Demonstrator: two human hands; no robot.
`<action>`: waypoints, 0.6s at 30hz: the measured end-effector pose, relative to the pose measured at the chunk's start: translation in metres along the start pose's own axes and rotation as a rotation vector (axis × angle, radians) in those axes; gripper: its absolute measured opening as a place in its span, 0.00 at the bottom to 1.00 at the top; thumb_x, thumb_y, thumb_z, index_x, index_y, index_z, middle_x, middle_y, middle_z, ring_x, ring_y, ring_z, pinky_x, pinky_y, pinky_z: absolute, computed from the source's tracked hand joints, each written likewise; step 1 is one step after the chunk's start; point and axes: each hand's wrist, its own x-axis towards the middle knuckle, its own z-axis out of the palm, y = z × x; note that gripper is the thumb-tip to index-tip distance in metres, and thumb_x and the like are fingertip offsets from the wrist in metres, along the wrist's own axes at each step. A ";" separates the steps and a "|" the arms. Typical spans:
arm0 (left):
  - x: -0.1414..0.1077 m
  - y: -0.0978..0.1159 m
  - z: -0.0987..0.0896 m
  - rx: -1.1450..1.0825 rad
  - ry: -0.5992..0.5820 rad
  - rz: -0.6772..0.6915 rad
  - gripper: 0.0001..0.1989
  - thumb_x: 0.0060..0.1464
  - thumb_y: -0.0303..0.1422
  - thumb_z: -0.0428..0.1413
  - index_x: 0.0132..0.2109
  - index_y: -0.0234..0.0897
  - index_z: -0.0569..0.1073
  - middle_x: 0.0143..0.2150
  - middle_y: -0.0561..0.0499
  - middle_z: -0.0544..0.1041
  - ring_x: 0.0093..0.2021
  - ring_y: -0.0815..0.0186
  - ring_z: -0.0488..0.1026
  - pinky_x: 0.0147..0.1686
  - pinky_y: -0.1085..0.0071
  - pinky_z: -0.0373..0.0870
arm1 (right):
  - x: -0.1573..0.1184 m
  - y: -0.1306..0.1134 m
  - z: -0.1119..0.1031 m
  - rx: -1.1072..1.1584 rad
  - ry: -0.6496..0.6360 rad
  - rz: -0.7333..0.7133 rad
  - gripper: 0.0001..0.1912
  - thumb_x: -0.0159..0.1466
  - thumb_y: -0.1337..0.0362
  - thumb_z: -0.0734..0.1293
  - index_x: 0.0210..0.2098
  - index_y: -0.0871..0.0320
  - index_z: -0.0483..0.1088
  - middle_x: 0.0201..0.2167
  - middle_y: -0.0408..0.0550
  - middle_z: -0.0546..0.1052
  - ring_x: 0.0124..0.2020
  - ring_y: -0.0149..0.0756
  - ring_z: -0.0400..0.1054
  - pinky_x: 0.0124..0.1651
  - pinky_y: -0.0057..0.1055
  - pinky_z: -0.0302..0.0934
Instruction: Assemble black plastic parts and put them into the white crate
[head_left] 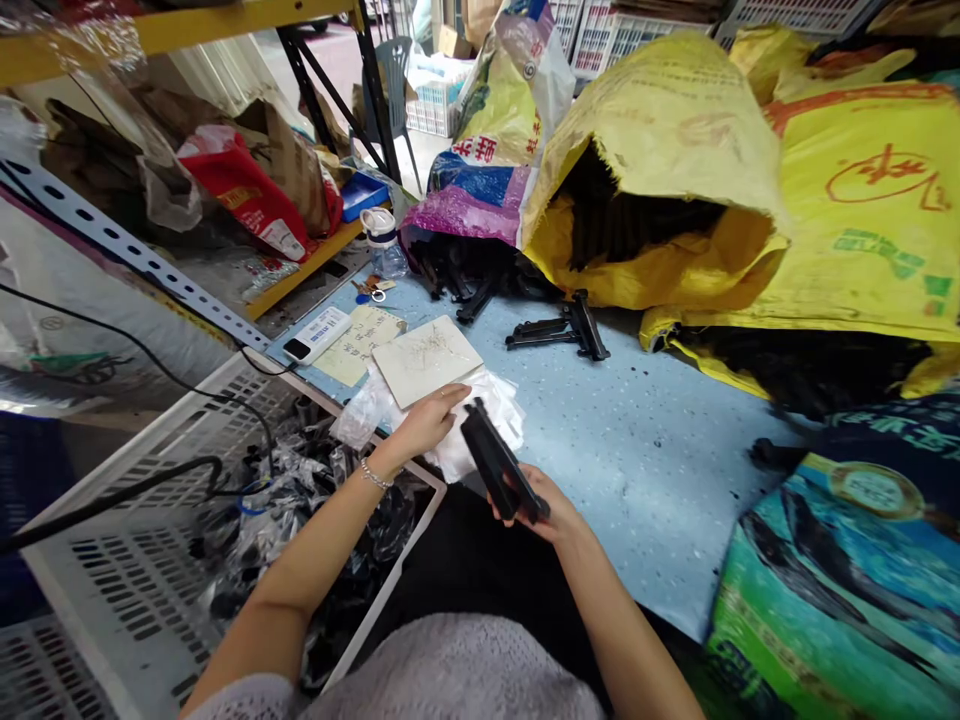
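Observation:
In my right hand (pixel 544 505) are long, narrow black plastic parts (pixel 499 455), held tilted above the table's front edge. They look like two lying side by side; their exact kind is unclear. My left hand (pixel 427 425), with a bracelet at the wrist, lies over a stack of thin clear plastic bags (pixel 504 405). Its fingers stretch toward the black parts and touch the bags, apparently gripping nothing. A cream-coloured flat board (pixel 427 358) rests on top of the bags. Further back on the table lie similar loose black parts (pixel 559 328).
Beneath my left arm stands a white plastic crate (pixel 142 560) full of bagged black pieces. Open yellow sacks (pixel 667 120) of black parts line the back of the blue speckled table (pixel 630 460). A green-blue sack (pixel 840 560) stands right. A bottle (pixel 384 245) stands near the shelf.

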 end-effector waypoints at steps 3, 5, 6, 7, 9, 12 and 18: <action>-0.015 0.018 -0.001 -0.040 0.034 0.064 0.29 0.59 0.21 0.44 0.67 0.37 0.59 0.68 0.43 0.61 0.68 0.59 0.57 0.66 0.58 0.57 | 0.014 0.010 0.005 0.172 -0.026 0.028 0.17 0.60 0.53 0.70 0.38 0.62 0.72 0.26 0.47 0.75 0.22 0.29 0.67 0.19 0.23 0.61; -0.030 0.034 0.006 -0.085 0.008 0.142 0.30 0.61 0.21 0.44 0.69 0.40 0.55 0.69 0.44 0.59 0.69 0.60 0.55 0.67 0.57 0.56 | 0.025 0.012 0.007 0.131 0.067 -0.041 0.18 0.60 0.52 0.69 0.40 0.61 0.72 0.26 0.46 0.74 0.23 0.29 0.66 0.20 0.23 0.62; -0.038 0.042 0.012 -0.121 -0.034 0.191 0.31 0.61 0.21 0.43 0.70 0.42 0.53 0.69 0.44 0.58 0.69 0.61 0.55 0.67 0.58 0.57 | 0.029 0.013 0.008 0.039 0.161 -0.103 0.17 0.60 0.52 0.68 0.39 0.60 0.71 0.27 0.46 0.74 0.24 0.31 0.67 0.21 0.25 0.63; -0.045 0.049 0.019 -0.157 -0.085 0.240 0.32 0.61 0.21 0.43 0.70 0.43 0.51 0.70 0.45 0.57 0.69 0.61 0.55 0.67 0.58 0.57 | 0.030 0.012 0.009 -0.064 0.268 -0.172 0.16 0.60 0.53 0.68 0.39 0.59 0.71 0.28 0.46 0.74 0.27 0.33 0.68 0.24 0.27 0.64; -0.058 0.063 0.033 -0.209 -0.160 0.310 0.34 0.60 0.19 0.43 0.71 0.45 0.49 0.70 0.45 0.57 0.69 0.62 0.56 0.66 0.59 0.59 | 0.025 0.010 0.013 -0.292 0.465 -0.298 0.13 0.59 0.55 0.68 0.39 0.57 0.70 0.32 0.47 0.75 0.34 0.38 0.70 0.33 0.32 0.68; -0.075 0.080 0.043 -0.166 -0.121 0.329 0.34 0.59 0.21 0.48 0.70 0.43 0.51 0.67 0.41 0.61 0.66 0.59 0.60 0.64 0.59 0.63 | 0.003 0.007 0.026 -0.584 0.517 -0.394 0.17 0.60 0.60 0.67 0.48 0.54 0.69 0.41 0.48 0.76 0.44 0.43 0.69 0.50 0.41 0.65; -0.150 0.088 -0.022 0.032 -0.168 0.098 0.23 0.60 0.29 0.54 0.61 0.49 0.67 0.56 0.47 0.74 0.55 0.60 0.72 0.55 0.63 0.71 | -0.042 -0.006 0.040 -0.531 -0.107 -0.162 0.20 0.64 0.58 0.64 0.55 0.53 0.69 0.51 0.51 0.76 0.45 0.41 0.73 0.48 0.41 0.67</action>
